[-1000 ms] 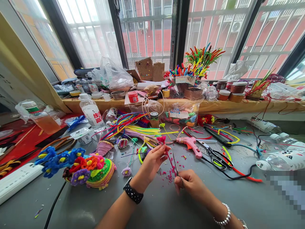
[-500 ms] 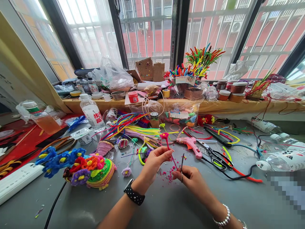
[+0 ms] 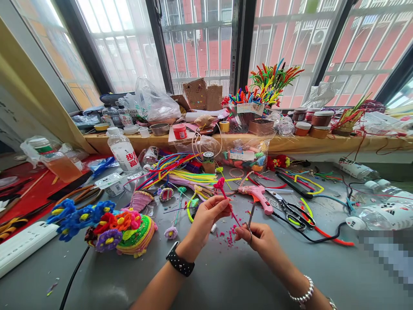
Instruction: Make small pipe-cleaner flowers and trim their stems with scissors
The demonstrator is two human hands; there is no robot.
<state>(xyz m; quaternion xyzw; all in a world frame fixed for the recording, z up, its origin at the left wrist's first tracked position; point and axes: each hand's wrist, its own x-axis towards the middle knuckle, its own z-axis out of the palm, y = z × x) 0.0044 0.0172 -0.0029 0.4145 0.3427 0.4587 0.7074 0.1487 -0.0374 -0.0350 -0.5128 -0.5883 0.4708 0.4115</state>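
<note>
My left hand (image 3: 209, 215) pinches the stem of a pink pipe-cleaner flower (image 3: 220, 184), whose head stands up above the fingers. The stem slants down to the right, its lower end close to the fingertips of my right hand (image 3: 258, 237). That hand is closed around a small pair of scissors (image 3: 251, 217) with the blades pointing up. Whether the right fingertips touch the stem's end, I cannot tell. Pink fuzz clippings (image 3: 230, 237) lie scattered on the grey table (image 3: 219, 280) beneath the hands.
A pink glue gun (image 3: 258, 197) and larger black-handled scissors (image 3: 293, 215) lie to the right. Colourful pipe-cleaner flowers (image 3: 109, 239) sit at the left. Behind are a bundle of pipe cleaners (image 3: 190, 177) and a water bottle (image 3: 122, 150). More bottles (image 3: 383, 215) lie at far right.
The flower has tilted and shifted slightly left and down as my left hand turned it. The small scissors have moved a little right and lean more to the right.
</note>
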